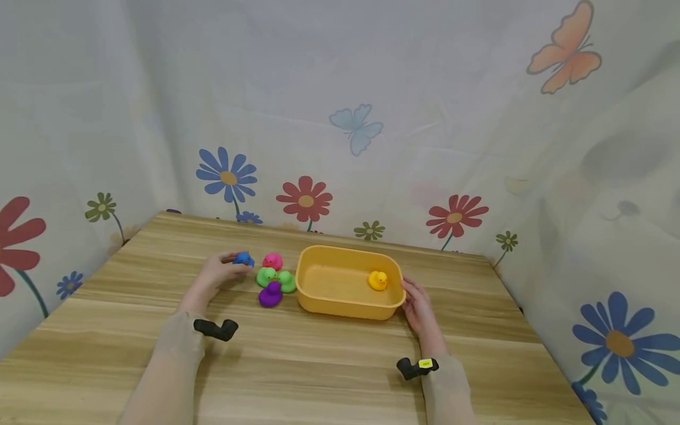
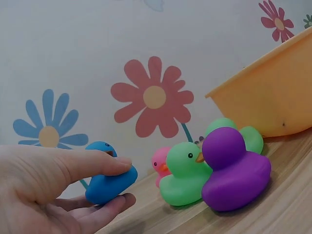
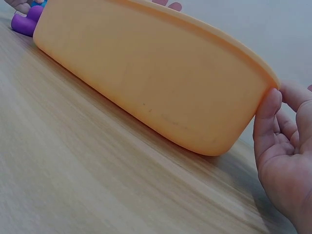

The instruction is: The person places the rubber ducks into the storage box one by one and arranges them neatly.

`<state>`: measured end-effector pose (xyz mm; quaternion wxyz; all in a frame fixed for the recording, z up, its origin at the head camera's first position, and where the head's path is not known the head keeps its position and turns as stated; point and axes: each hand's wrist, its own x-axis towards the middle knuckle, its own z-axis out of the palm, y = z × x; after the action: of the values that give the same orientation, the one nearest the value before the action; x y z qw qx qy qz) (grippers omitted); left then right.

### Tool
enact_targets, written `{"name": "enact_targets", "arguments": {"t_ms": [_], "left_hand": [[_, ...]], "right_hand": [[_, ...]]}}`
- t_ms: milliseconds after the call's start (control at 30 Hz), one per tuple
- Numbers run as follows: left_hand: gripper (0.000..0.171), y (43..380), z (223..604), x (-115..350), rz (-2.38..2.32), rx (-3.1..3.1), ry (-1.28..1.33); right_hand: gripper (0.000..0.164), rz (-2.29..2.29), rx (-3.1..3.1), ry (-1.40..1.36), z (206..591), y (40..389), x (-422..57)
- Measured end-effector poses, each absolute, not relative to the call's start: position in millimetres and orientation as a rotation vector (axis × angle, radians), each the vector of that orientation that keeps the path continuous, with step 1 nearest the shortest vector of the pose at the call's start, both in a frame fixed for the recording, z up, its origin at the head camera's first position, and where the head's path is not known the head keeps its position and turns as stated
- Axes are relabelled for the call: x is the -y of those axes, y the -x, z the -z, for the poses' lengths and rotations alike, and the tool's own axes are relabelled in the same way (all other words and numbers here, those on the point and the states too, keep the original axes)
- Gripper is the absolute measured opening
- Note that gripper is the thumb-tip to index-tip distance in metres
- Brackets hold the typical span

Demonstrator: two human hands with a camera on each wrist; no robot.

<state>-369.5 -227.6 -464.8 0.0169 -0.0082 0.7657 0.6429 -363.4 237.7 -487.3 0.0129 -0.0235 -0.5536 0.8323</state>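
My left grip point(image 1: 220, 271) pinches the blue duck point(image 1: 244, 259) left of the tub point(image 1: 345, 307), thumb over, fingers beneath. The pink duck point(image 1: 273, 261), green ducks point(image 1: 267, 277) and purple duck point(image 1: 271, 294) lie between it and the tub, so any move that way should clear them. My right grip point(image 1: 419, 304) touches the tub's right end; whether it pinches the rim I can't tell. Light pressure there should steady it. Inside sits the yellow duck point(image 1: 378, 281).

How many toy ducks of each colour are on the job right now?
Green ducks: 2
Blue duck: 1, in the left hand
Pink duck: 1
Purple duck: 1
Yellow duck: 1
Total: 6
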Motion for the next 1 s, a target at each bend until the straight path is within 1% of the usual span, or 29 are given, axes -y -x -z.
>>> {"name": "enact_targets", "arguments": {"t_ms": [133, 200, 367, 633, 700, 833, 1000], "left_hand": [[0.066, 372, 461, 223, -1.962, -2.391, 0.041], [0.069, 374, 458, 220, -1.937, -2.414, 0.067], [0.075, 380, 446, 211, -1.874, -2.476, 0.075], [0.077, 388, 426, 184, -1.948, -2.368, 0.053], [0.077, 390, 422, 174, -1.982, -2.324, 0.058], [0.070, 394, 417, 154, -2.033, -2.280, 0.018], [0.067, 402, 414, 127, -2.044, -2.247, -0.016]], "right_hand": [[0.031, -2.590, 1.734, 0.100, 485, 365, -238], [0.032, -2.590, 1.732, 0.108, 485, 365, -238], [0.026, -2.587, 1.729, 0.108, 483, 367, -239], [0.037, -2.593, 1.728, 0.125, 481, 369, -240], [0.037, -2.594, 1.729, 0.125, 481, 369, -240], [0.035, -2.585, 1.744, 0.116, 483, 369, -239], [0.031, -2.576, 1.744, 0.119, 485, 370, -237]]}}
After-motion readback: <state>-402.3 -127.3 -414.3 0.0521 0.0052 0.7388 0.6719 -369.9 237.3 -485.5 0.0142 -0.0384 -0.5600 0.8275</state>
